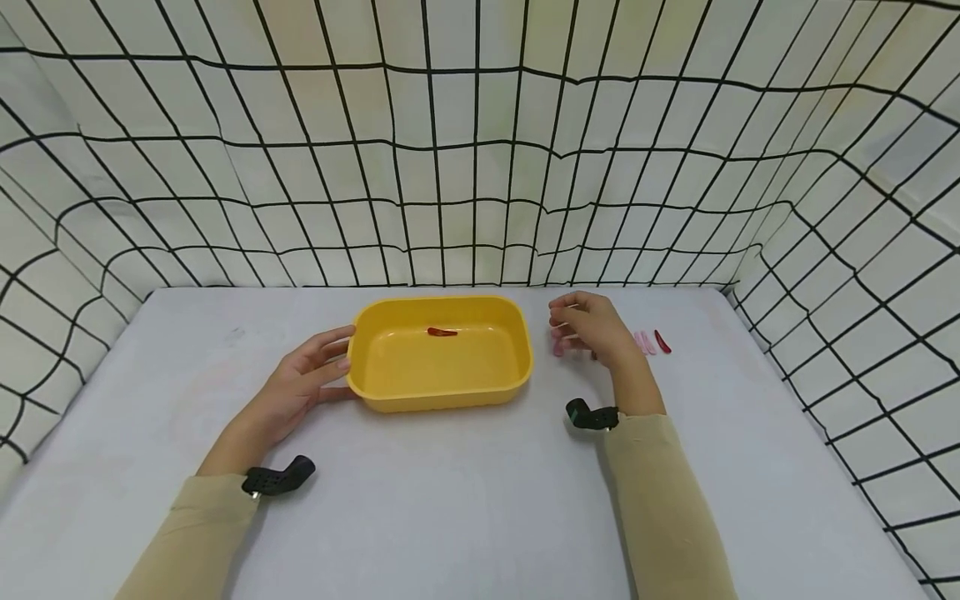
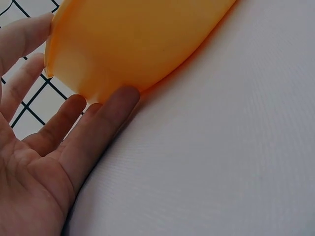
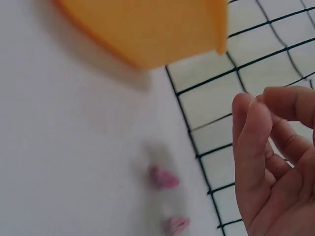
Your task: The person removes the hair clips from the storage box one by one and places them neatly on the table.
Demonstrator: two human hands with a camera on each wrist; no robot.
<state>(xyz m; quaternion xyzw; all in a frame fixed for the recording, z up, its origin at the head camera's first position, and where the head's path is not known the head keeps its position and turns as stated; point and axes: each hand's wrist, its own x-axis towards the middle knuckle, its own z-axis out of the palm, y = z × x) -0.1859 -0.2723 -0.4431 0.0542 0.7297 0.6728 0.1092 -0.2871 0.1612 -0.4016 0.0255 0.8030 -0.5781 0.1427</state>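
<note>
A yellow plastic tray (image 1: 438,400) stands on the white surface, with one small dried red chili (image 1: 442,332) lying inside it. My left hand (image 1: 303,375) rests against the tray's left end. In the left wrist view, its fingers touch the rim and its thumb (image 2: 123,101) lies along the lower wall. To the tray's right, my right hand (image 1: 592,325) hovers with loosely bent fingers over a row of small pieces. Nothing shows between its fingertips, which overlap in the right wrist view. Small pink pieces (image 3: 165,178) lie below; the hand partly hides the row.
Another red chili (image 1: 662,342) lies at the row's right end, beside pale pink pieces (image 1: 645,342). A black wire grid (image 1: 477,200) with white sheeting behind it encloses the back and both sides. Black straps (image 1: 592,415) sit on both wrists.
</note>
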